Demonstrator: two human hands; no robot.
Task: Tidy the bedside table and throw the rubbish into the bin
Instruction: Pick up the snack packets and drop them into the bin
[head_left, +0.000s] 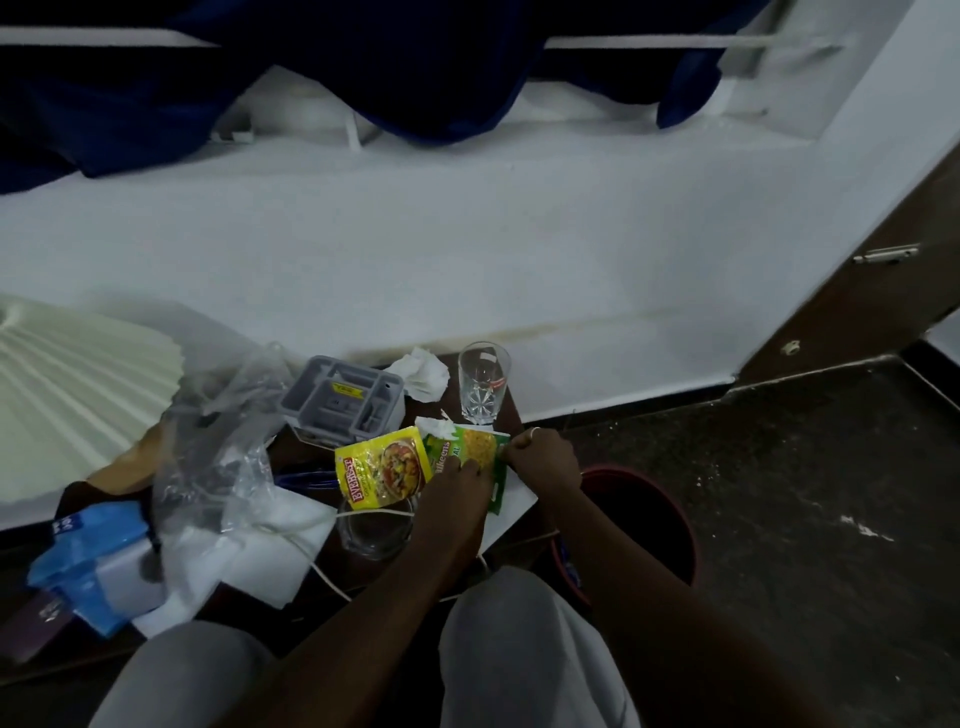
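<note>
Closest to the camera are the person's knees in grey trousers, with both forearms reaching out over them. The left hand (457, 486) is lying on the green packet (470, 454), fingers curled down on it, and the right hand (540, 457) is closed, pinching that same packet's right edge. So both hands are on the green one, at the table's (511, 512) right corner. The red bin (644, 519) sits on the floor just right of the table, under the right forearm. A yellow packet (382, 470) touches the green one on its left, and a glass bowl (374, 527) sits just below it. Left side is a clear plastic bag (218, 457) and a blue box (88, 561). Further back: grey tray (343, 400), crumpled tissue (421, 376), tall glass (483, 382), then the white wall.
</note>
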